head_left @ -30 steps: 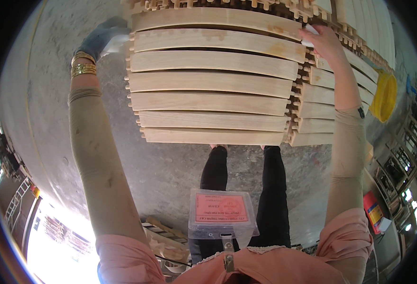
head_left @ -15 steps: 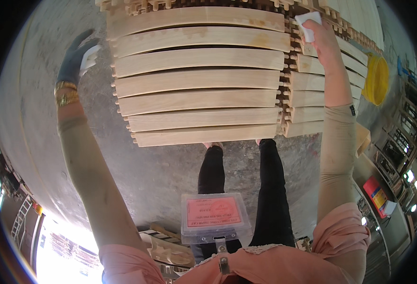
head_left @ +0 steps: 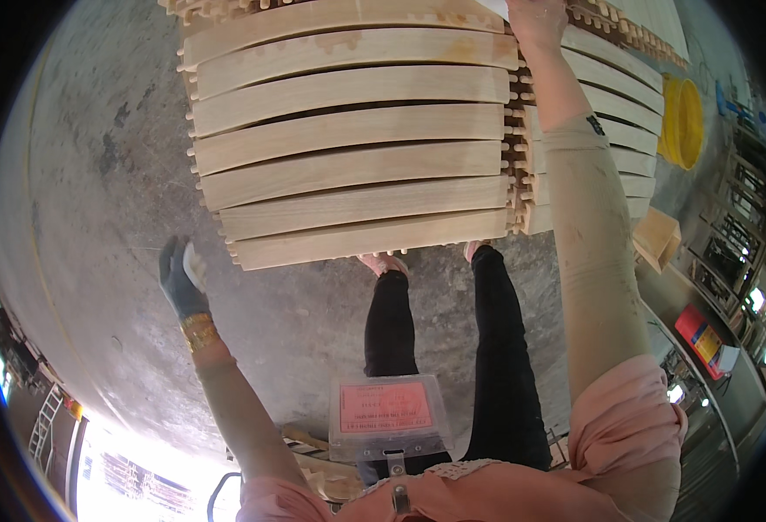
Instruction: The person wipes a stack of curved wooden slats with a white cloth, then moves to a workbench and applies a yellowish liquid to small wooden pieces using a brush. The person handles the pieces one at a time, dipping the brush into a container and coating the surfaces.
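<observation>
My left hand [head_left: 183, 283], in a blue-grey glove, is low over the floor, left of the near corner of the wooden slats. Its fingers are curled round a white pad [head_left: 194, 266], whose exact kind I cannot make out. At the top edge, my bare right hand [head_left: 539, 22] is over the far right end of the slat stack, its fingers partly cut off by the frame. A white folded pad [head_left: 492, 6] shows at its fingertips. Beneath lies a row of pale curved wooden slats [head_left: 357, 126] with round pegs at their ends. Brownish stains mark the farther slats.
A second row of slats [head_left: 622, 109] lies to the right, partly behind my right forearm. Beyond it are a yellow round container [head_left: 682, 122] and a wooden box-like piece [head_left: 658, 239]. A badge [head_left: 389, 413] hangs before me. Concrete floor [head_left: 113, 226] surrounds the stack.
My left hand has dropped toward me, from beside the far slats to near the closest corner. My right hand has moved farther away and left with its white pad. The view has shifted slightly.
</observation>
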A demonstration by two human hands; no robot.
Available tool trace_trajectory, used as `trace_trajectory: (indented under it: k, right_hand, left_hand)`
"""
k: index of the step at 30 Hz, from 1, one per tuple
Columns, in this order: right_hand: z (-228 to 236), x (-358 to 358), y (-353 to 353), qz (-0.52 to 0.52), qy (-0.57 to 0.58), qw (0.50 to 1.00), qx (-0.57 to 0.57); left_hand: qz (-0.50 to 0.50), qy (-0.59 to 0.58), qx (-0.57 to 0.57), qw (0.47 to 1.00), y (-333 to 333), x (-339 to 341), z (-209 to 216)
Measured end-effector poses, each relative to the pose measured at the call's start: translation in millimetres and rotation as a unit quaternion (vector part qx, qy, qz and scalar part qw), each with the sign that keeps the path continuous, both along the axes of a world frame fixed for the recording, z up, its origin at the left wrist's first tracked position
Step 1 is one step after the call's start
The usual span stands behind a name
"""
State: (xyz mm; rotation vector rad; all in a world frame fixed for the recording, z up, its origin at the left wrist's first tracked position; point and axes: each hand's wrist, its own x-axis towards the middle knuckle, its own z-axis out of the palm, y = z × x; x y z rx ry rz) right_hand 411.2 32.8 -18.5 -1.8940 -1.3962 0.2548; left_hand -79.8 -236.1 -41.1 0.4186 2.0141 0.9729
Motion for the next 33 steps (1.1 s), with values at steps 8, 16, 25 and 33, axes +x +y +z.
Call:
trace_trajectory:
  k: [8,16,25,33]
  right_hand:
    - [-9,-41,-1,0.015,0.348,0.937,-0.003]
    - [-14,-65,34,-0.126,0.053,0.977,-0.162]
    - [-30,-66,49,-0.045,-0.194,0.936,-0.290]
    - [-27,-73,59,-0.025,-0.298,0.893,-0.337]
  left_hand:
    - [0.053,0.004,-0.062,0.997,-73,1,4]
    - [0.115,-0.017,-0.061,0.991,-98,4,24]
    - [0.176,-0.045,-0.058,0.982,-112,6,50]
    - [0.203,-0.010,-0.051,0.978,-135,-8,66]
